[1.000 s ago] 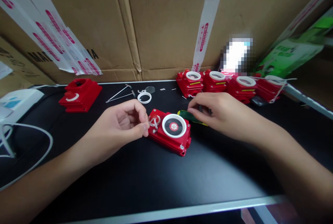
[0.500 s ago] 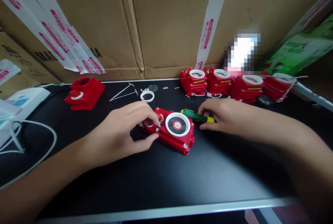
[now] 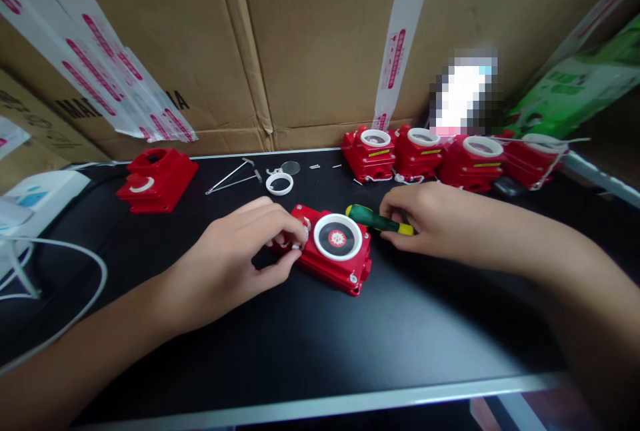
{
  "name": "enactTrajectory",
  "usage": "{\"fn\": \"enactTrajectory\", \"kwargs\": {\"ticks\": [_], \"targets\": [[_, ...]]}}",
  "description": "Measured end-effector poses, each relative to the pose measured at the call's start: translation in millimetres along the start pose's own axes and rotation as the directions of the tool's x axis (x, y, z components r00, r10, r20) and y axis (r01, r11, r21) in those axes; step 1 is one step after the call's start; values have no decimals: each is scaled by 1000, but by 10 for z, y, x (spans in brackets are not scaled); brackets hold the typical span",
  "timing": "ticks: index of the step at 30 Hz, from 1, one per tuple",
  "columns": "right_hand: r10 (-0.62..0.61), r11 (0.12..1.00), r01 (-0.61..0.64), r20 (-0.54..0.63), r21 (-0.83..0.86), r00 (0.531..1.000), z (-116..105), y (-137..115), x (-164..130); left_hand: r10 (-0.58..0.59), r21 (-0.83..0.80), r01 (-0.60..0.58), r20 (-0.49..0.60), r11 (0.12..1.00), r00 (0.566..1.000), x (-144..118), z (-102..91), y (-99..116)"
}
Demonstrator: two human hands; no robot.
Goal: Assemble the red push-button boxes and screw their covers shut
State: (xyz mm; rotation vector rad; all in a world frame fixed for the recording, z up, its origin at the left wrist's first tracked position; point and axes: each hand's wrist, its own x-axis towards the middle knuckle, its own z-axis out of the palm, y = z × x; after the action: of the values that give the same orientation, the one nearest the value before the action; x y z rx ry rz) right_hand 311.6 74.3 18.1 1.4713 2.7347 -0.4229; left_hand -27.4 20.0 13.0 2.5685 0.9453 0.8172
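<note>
steadying a red switch box (image 3: 333,249) at the middle of the black desk (image 3: 320,344), the left hand (image 3: 240,254) is curling over the box's left end, fingertips pinching at a small metal fitting beside the white-ringed round window, thumb pressing on the near edge, apparently to keep the housing from sliding. the box is lying flat and slightly askew, window facing up so the red emblem inside is showing. the right hand (image 3: 430,217) is lying just beyond the box's right end, fingers closing around a green-and-yellow screwdriver handle (image 3: 377,219) that is resting on the desk and pointing toward the box; whether the tool is lifting clear of the surface is not possible to tell. both grips are partly closed, the left clamping on the box, the right wrapping around the handle. a row of four similar red boxes (image 3: 450,161) is standing against the cardboard wall (image 3: 320,44) behind, a lidless red housing (image 3: 155,179) is sitting well apart at far left, and a loose white ring (image 3: 279,183), thin metal rods (image 3: 233,179) and small screws are lying between them. a white cable (image 3: 75,311) is looping at the left edge.
</note>
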Motion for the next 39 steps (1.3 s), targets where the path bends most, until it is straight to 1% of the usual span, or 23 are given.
{"fn": "enactTrajectory", "kwargs": {"ticks": [2,4,5,6,8,9,10,12,14,16,17,18,19,21,23,25,29,31,33,35,39], "targets": [[3,1000,-2,-43,27,999,-44,-40,-7,-51,-54,50,-20,997,999,-9,12,-4],[6,996,4,-122,86,992,-99,-99,-25,-158,-191,148,-35,970,987,-8,13,5],[14,991,9,-168,137,986,-124,-135,-37,-227,-291,207,-35,934,973,-2,8,15],[30,979,15,-213,205,977,-146,-175,-52,-291,-404,256,-28,878,956,7,-1,30],[69,917,56,-296,394,953,-174,-270,-83,-388,-605,307,-3,734,922,31,-23,67],[90,860,95,-332,501,939,-179,-323,-98,-412,-680,308,9,665,911,43,-35,86],[104,783,154,-371,603,923,-179,-379,-112,-425,-738,302,22,604,905,52,-45,105],[137,590,274,-429,759,893,-164,-489,-134,-427,-815,280,44,507,903,60,-57,137],[175,372,366,-451,853,875,-143,-587,-145,-417,-858,266,67,439,906,54,-55,160],[187,179,424,-453,888,871,-131,-659,-142,-405,-878,262,87,400,910,40,-46,175],[185,106,442,-454,891,871,-129,-682,-136,-399,-882,262,93,392,912,33,-40,182],[186,55,462,-464,885,866,-130,-697,-130,-389,-883,257,94,392,916,26,-34,188],[189,29,482,-479,875,857,-131,-704,-123,-379,-883,250,91,397,921,21,-30,193],[204,26,520,-514,854,833,-128,-704,-114,-357,-879,232,76,417,931,13,-26,203],[187,45,543,-541,839,820,-115,-705,-118,-346,-870,224,66,439,936,5,-30,210],[147,58,542,-544,838,826,-91,-723,-133,-340,-859,228,67,459,938,-6,-40,213],[136,112,522,-533,846,835,-36,-781,-165,-325,-823,240,71,514,943,-24,-62,217],[96,107,530,-539,842,837,-13,-788,-165,-317,-812,235,65,535,946,-23,-68,223],[53,80,537,-542,840,839,5,-775,-157,-314,-813,229,61,535,948,-13,-70,231],[20,73,537,-539,841,842,20,-754,-151,-324,-822,234,64,519,944,-2,-69,238],[29,95,504,-508,859,861,47,-734,-168,-347,-820,257,77,512,935,6,-68,238]]}}
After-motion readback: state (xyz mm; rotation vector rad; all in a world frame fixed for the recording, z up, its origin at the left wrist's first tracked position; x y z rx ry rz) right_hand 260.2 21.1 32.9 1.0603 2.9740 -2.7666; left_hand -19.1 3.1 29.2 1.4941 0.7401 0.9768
